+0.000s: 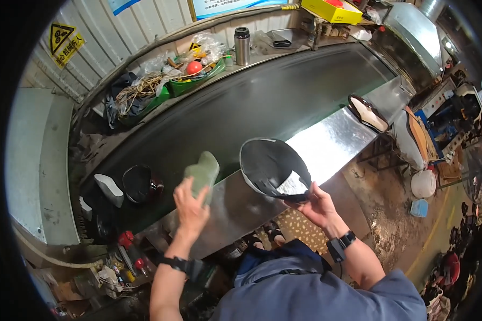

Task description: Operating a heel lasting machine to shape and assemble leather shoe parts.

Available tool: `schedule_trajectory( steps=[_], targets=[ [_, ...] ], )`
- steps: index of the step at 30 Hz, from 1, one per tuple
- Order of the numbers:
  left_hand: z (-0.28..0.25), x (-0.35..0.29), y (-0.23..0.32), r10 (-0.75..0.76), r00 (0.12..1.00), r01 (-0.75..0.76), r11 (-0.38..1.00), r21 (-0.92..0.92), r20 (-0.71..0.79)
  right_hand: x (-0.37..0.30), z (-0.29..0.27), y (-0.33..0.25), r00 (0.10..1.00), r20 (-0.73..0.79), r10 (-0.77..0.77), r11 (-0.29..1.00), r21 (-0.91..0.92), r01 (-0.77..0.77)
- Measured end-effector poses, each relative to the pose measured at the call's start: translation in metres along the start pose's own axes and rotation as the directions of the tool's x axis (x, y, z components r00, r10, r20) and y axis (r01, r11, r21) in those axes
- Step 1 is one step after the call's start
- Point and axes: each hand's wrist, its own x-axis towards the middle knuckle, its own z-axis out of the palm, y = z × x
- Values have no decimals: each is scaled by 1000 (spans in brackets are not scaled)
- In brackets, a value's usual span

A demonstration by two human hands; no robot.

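Observation:
My left hand (pixel 191 206) is closed round the lower end of a pale green shoe last (pixel 204 170), slightly blurred, above the near edge of the dark conveyor belt. In my right hand (pixel 317 207) is a black shoe upper (pixel 265 160), gripped by its lower right edge. Its wide opening faces up, and a whitish patch shows inside. The last and the upper are apart. To the left on the belt lie a dark upper with a glossy reddish part (pixel 139 184) and a white shoe last (pixel 109 189).
The dark belt (pixel 198 123) runs beyond a shiny metal ledge (pixel 326 142). A dark shoe with a pale sole (pixel 368 113) lies at the ledge's right end. Behind the belt stand a steel flask (pixel 242 47) and green bags of scraps (pixel 198 77). A metal housing (pixel 37 166) bounds the left.

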Motion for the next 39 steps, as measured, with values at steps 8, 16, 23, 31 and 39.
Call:
schedule_trajectory(
  steps=[8,16,23,31,39],
  targets=[
    [79,-55,160,394,919,-394,919,-13,-7,9,19,-9,998,10,-60,982,-180,61],
    [34,2,84,-149,571,309,-872,-380,807,-48,27,-2,813,582,21,-259,-782,567],
    [85,-1,31,-557,465,693,-255,-674,688,-43,-50,75,569,721,397,-537,-320,780],
    [127,9,26,-851,525,722,445,-529,1,11,-38,98,827,557,-74,-222,-818,531],
    [112,1,67,-864,455,820,313,-479,215,-6,-62,68,778,607,164,-310,-717,624]
  ],
)
